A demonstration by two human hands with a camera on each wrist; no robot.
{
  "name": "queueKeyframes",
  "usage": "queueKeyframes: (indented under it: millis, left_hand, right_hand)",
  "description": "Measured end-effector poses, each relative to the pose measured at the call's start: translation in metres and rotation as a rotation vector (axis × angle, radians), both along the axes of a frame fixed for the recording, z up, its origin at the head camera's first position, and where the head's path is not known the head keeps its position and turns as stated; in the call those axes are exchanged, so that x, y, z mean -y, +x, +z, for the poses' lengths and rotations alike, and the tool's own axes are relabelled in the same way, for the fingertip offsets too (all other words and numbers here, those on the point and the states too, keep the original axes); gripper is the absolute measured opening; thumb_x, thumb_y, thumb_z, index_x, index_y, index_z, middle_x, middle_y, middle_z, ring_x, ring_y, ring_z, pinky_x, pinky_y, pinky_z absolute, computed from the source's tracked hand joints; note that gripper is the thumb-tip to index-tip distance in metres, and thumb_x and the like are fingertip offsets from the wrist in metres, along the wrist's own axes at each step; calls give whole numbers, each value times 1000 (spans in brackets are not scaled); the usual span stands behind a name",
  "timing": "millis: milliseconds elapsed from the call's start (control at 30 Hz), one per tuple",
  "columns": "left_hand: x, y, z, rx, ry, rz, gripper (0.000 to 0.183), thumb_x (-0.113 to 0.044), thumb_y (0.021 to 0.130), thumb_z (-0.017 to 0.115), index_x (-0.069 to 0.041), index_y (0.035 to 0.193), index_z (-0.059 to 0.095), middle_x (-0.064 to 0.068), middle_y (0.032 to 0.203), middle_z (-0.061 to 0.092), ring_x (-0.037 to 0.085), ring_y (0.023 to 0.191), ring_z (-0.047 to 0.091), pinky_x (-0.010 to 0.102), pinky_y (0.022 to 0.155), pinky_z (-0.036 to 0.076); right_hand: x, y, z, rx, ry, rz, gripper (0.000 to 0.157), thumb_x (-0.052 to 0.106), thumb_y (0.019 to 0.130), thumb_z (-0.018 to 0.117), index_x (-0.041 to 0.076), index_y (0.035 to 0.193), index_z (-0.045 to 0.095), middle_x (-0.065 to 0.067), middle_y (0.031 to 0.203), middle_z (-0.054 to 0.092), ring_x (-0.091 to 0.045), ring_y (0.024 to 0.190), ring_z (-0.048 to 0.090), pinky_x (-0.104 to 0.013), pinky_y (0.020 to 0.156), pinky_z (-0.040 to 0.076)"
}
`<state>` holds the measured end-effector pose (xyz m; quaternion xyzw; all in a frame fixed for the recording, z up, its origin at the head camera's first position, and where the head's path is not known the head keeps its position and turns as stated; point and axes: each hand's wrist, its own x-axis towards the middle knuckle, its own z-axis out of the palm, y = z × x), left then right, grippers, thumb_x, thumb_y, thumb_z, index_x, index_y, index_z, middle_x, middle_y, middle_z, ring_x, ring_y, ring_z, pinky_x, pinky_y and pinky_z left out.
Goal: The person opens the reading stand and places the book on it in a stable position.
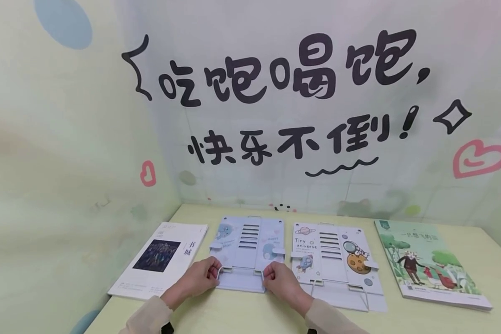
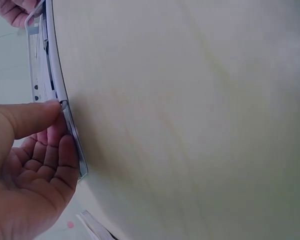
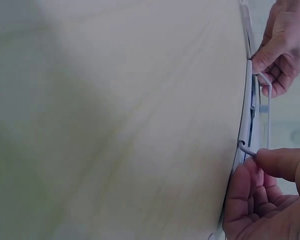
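A light blue book stand (image 1: 231,257) with cartoon prints and a slotted middle strip lies flat on the table. At its near part, a white wire support (image 3: 270,112) is bent up from the panel. My left hand (image 1: 199,278) pinches the left end of this wire between thumb and fingers. The right end is pinched by my right hand (image 1: 285,284). In the left wrist view, the thumb and fingers of the left hand (image 2: 32,170) are at the stand's near edge. The right hand (image 3: 270,200) holds the wire near its hinge in the right wrist view.
To the right lies a second book stand (image 1: 338,273), white with space prints. A white-covered book (image 1: 150,278) is on the left of the table, and a green illustrated book (image 1: 432,264) on the right. A printed backdrop (image 1: 250,185) stands behind the table.
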<state>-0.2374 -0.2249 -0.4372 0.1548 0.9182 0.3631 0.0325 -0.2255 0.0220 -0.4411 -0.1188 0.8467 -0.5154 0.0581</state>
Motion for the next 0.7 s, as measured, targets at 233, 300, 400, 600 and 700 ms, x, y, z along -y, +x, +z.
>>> queueKeyframes:
  millis: [233, 300, 400, 600, 700]
  left_hand:
    - [1, 1, 0, -21, -24, -23, 22, 7, 74, 67, -5, 87, 54, -2, 73, 50, 7, 65, 45, 19, 56, 39]
    - [3, 1, -1, -37, -31, -36, 22, 6, 75, 67, -6, 87, 53, -3, 73, 49, 6, 65, 45, 19, 56, 39]
    - [4, 1, -2, -77, -44, -63, 23, 6, 75, 68, -8, 85, 52, -4, 72, 48, 4, 64, 44, 19, 55, 39]
    - [7, 2, -2, -185, -86, -95, 28, 6, 69, 70, -12, 77, 51, -8, 67, 48, 0, 61, 43, 17, 54, 39]
    - [8, 3, -2, -209, -99, -92, 29, 6, 68, 71, -14, 75, 50, -10, 66, 48, -1, 60, 42, 17, 52, 39]
  right_hand:
    - [0, 2, -1, -102, 117, 2, 12, -2, 75, 63, 5, 83, 57, 2, 70, 52, -9, 62, 45, -19, 54, 38]
    - [1, 4, -3, -137, 144, 11, 13, -2, 75, 61, 7, 83, 55, 4, 68, 50, -7, 60, 43, -20, 53, 36]
    - [1, 6, -4, -199, 177, 28, 17, -3, 74, 60, 10, 81, 51, 6, 66, 46, -5, 58, 40, -20, 52, 34]
    - [1, 7, -5, -310, 212, 67, 24, -8, 71, 59, 13, 77, 48, 8, 64, 43, -3, 58, 38, -19, 51, 33]
    - [0, 8, -5, -331, 218, 82, 26, -9, 70, 60, 13, 75, 48, 9, 64, 42, -2, 58, 38, -17, 52, 34]
